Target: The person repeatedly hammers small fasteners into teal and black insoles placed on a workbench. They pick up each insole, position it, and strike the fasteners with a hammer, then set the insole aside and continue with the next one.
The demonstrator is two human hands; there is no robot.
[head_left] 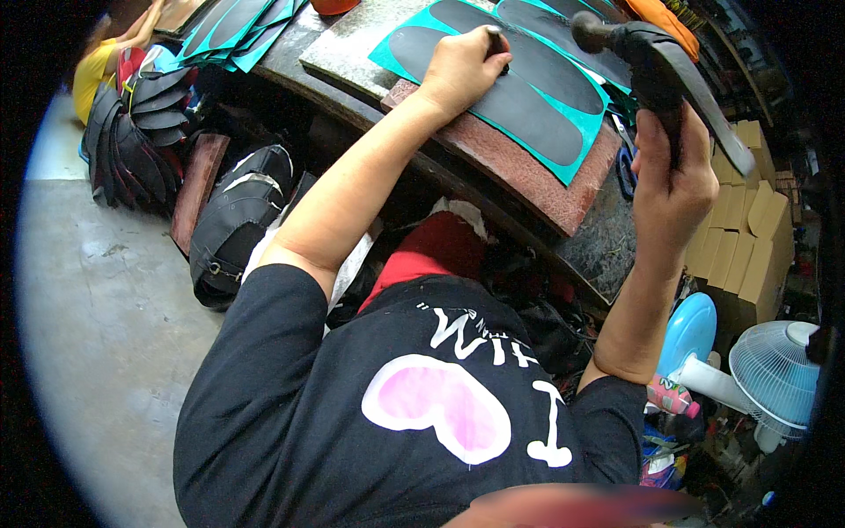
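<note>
Left hand (459, 66) at 12 o'clock, closed around a small dark punch (495, 42) set upright on a teal sheet (576, 145) marked with black sole shapes. Sheet lies on a red slab (546, 189) on the tabletop (607, 246). Right hand (673, 185) at 2 o'clock, fist shut on a raised hammer (647, 57). White fan (775, 370) at 4 o'clock.

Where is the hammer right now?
Head view, upper right: the hammer is raised in the right hand, above the teal sheet on the bench.
</note>
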